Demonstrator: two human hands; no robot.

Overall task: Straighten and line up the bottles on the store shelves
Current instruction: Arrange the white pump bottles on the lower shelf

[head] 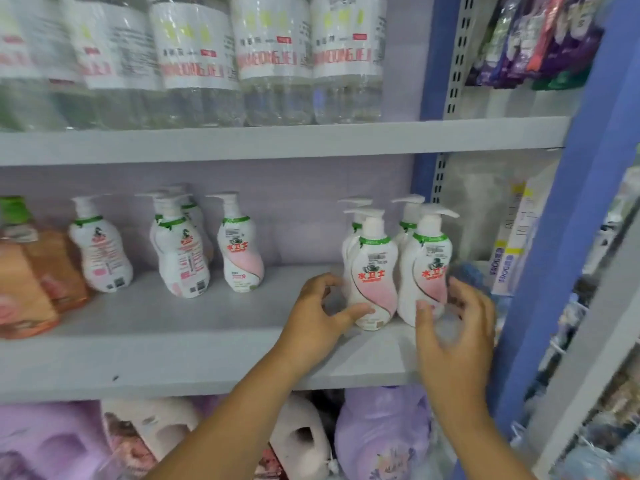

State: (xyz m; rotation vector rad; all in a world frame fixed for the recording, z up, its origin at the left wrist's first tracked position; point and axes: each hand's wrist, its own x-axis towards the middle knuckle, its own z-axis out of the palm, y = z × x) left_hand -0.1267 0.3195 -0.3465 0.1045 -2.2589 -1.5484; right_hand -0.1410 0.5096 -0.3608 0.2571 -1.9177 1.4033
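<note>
Both my hands are up at the middle shelf (207,327) — left hand (318,317) curls round the front-left pump bottle (372,271), thumb on its base; right hand (453,327) pinches the bottle beside it (427,268). Both bottles stand upright near the shelf's right end, touching, two more behind.

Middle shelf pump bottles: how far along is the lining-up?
Looks done: nothing fully. In hand: the left hand grips the white pump bottle with the pink swirl label, and the right hand holds its neighbouring white pump bottle, both front-facing at the grey shelf right end. Left: the three groups of white pump bottles further left stand scattered, some showing back labels.
</note>
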